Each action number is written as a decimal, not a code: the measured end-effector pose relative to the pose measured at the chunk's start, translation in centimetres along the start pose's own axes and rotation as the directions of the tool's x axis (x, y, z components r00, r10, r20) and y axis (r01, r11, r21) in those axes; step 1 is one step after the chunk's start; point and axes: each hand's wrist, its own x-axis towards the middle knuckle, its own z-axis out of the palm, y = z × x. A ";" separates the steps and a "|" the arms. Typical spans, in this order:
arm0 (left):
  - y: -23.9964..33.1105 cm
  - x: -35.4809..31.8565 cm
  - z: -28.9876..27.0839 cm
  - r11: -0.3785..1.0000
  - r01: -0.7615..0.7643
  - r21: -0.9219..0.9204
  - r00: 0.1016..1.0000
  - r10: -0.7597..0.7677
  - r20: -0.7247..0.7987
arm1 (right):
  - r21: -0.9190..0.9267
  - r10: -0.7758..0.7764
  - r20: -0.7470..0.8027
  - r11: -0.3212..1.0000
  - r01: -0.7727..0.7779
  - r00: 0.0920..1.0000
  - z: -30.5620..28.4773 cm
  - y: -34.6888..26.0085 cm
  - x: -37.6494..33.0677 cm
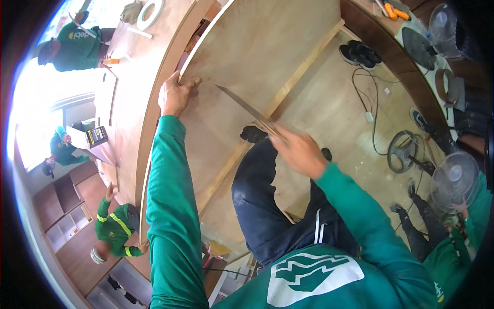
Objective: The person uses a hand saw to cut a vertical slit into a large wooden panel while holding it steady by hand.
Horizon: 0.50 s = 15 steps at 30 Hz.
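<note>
Your right hand (297, 150) is nearest to you, above your dark trouser knee (267, 206). It is closed around the near end of a long thin metal blade (242, 104), maybe a saw or a ruler; I cannot tell which. The blade goes from this hand up and to the left, lying flat across the plywood panel (257, 46), and its tip comes near your left hand (175, 95). Your left hand grips the left edge of this panel, the fingers curled over the edge and the thumb on the face. A wooden strip (303, 64) runs along the right side of the panel. Further right, on the floor, lie a white cable (371, 103), a pair of black shoes (360, 53) and a standing fan (455, 180). On the far left, people in green jackets (77, 44) work beside another large board (128, 92).
</note>
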 end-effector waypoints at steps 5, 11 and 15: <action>-0.2 -0.2 -0.2 0.999 0.011 -0.043 1.000 -0.010 0.005 | -0.051 0.072 0.039 0.996 -0.070 0.997 -2.8 2.3 -8.1; 3.2 -0.8 1.8 0.999 0.039 0.013 0.999 -0.040 0.020 | -0.082 -0.108 -0.103 0.992 0.100 0.989 4.4 -0.5 11.0; 2.0 -1.0 0.2 0.997 0.056 0.053 0.998 -0.056 0.003 | -0.100 -0.069 -0.041 0.993 0.064 0.997 5.4 -4.5 13.1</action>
